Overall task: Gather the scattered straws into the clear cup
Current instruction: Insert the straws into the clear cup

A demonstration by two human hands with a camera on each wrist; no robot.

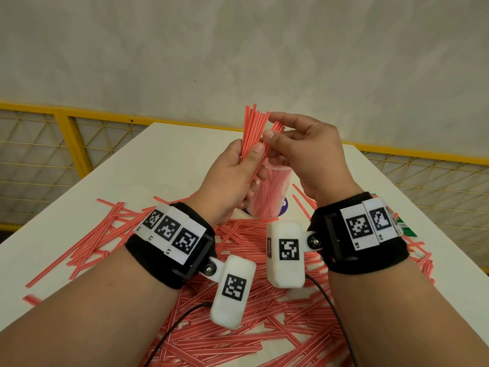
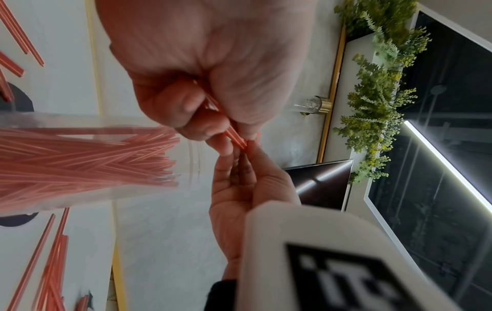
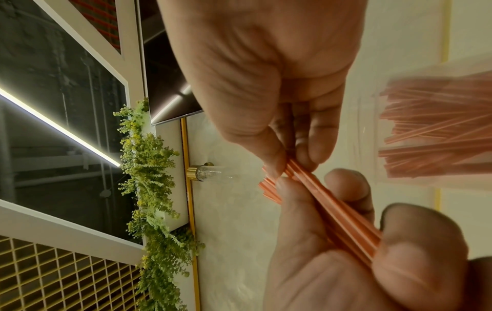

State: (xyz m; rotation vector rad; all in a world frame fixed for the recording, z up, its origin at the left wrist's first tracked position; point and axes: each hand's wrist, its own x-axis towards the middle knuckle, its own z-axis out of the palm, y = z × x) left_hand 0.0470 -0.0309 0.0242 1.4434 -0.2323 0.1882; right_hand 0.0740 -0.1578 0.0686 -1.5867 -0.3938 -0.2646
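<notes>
straws (image 1: 255,133): red, white stripes | table (image 1: 164,165): white | railing (image 1: 60,120): yellow

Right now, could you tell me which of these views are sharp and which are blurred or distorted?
Head view: sharp on both hands, the bundle and the scattered straws, though the table edges bow from the wide lens. Left wrist view: the cup is smeared, the marker block out of focus. Right wrist view: warmer tint, with the near left hand and the cup soft.
</notes>
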